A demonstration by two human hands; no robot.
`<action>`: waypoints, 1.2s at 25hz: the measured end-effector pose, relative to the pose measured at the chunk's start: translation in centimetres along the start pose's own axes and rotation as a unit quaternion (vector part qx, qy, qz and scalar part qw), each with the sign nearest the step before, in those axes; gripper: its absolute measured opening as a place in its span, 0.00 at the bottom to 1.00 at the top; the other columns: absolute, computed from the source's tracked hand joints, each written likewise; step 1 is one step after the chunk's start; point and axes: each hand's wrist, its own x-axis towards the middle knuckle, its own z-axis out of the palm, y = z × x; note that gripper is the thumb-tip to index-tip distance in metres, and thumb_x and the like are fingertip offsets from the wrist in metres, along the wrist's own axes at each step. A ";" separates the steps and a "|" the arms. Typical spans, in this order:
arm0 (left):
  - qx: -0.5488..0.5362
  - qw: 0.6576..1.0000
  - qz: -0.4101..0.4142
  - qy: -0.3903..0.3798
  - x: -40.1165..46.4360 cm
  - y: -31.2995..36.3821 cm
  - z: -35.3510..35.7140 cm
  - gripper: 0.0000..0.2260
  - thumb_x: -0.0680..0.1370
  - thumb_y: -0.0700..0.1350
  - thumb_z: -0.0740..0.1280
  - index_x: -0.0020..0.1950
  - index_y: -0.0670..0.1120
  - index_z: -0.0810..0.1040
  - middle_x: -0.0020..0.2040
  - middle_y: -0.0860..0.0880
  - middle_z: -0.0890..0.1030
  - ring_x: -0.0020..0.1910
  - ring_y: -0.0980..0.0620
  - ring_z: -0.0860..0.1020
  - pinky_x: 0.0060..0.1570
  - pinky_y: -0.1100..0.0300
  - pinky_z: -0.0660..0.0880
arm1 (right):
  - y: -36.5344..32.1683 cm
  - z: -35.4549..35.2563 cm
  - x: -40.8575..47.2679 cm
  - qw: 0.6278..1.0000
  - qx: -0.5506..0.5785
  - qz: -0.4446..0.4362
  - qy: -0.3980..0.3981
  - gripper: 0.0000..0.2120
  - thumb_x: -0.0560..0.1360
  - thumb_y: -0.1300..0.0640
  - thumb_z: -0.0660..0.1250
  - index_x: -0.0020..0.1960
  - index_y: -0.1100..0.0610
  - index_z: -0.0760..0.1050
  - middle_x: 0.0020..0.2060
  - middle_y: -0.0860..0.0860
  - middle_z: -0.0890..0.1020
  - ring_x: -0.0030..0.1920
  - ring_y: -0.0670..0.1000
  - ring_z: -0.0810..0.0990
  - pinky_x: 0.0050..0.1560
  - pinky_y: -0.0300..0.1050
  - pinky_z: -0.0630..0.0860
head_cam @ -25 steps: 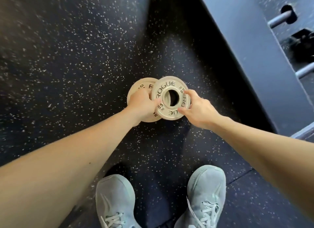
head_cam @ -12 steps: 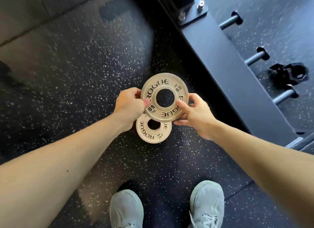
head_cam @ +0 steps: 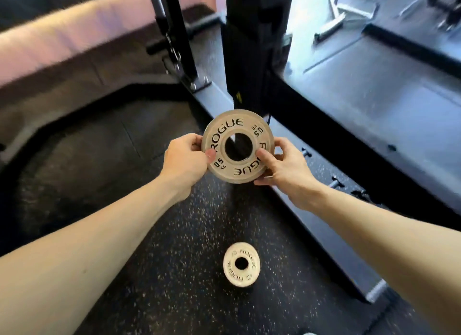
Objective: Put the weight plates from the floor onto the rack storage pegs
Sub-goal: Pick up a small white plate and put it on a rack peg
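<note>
Both hands hold one weight plate (head_cam: 238,147) up in the air, its printed face toward the camera, marked ROGUE and 0.5 KG. The left hand (head_cam: 184,157) pinches the plate's left edge, thumb on the face and fingers curled behind. The right hand (head_cam: 283,165) pinches the lower right edge in the same way, thumb lying on the face beside the centre hole. The plate sits in front of the black rack upright (head_cam: 254,47), above the rack's floor beam (head_cam: 311,210).

A second, smaller plate (head_cam: 241,264) lies flat on the speckled rubber floor (head_cam: 162,272), below the held plate and between the two forearms, touched by neither hand. It also carries ROGUE lettering; its weight marking is too blurred to read.

Short pegs (head_cam: 335,182) project from the floor beam to the right of the right hand. The background is motion-blurred.
</note>
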 end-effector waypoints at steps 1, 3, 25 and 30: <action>-0.001 1.000 0.016 0.005 0.0 2.7 -1.1 0.09 0.75 0.36 0.71 0.42 0.50 0.78 0.45 0.47 0.84 0.49 0.47 0.82 0.50 0.49 0.80 | -2.7 0.0 -0.2 1.000 0.001 -0.016 0.001 0.05 0.79 0.56 0.64 0.54 0.51 0.71 0.48 0.57 0.82 0.43 0.52 0.85 0.35 0.46 0.82; -0.005 0.999 0.045 0.011 -0.5 8.2 -3.2 0.09 0.75 0.36 0.71 0.42 0.50 0.78 0.45 0.48 0.84 0.48 0.48 0.82 0.47 0.52 0.79 | -8.1 -0.1 -1.0 0.999 0.008 -0.053 0.006 0.06 0.79 0.56 0.65 0.55 0.52 0.72 0.45 0.58 0.82 0.38 0.52 0.84 0.32 0.44 0.80; -0.125 0.953 0.263 0.083 -20.1 59.8 -22.4 0.09 0.75 0.33 0.70 0.42 0.47 0.78 0.41 0.46 0.84 0.45 0.45 0.83 0.53 0.44 0.79 | -61.8 -5.4 -22.7 0.930 -0.016 -0.367 0.004 0.06 0.78 0.57 0.67 0.52 0.53 0.71 0.37 0.55 0.82 0.36 0.53 0.84 0.37 0.52 0.82; -0.113 0.944 0.293 0.104 -23.0 66.0 -24.5 0.08 0.74 0.34 0.71 0.42 0.46 0.78 0.41 0.47 0.84 0.45 0.45 0.82 0.54 0.44 0.79 | -68.3 -6.4 -25.8 0.922 -0.021 -0.387 -0.004 0.05 0.78 0.58 0.67 0.52 0.55 0.71 0.36 0.54 0.82 0.34 0.51 0.83 0.36 0.51 0.81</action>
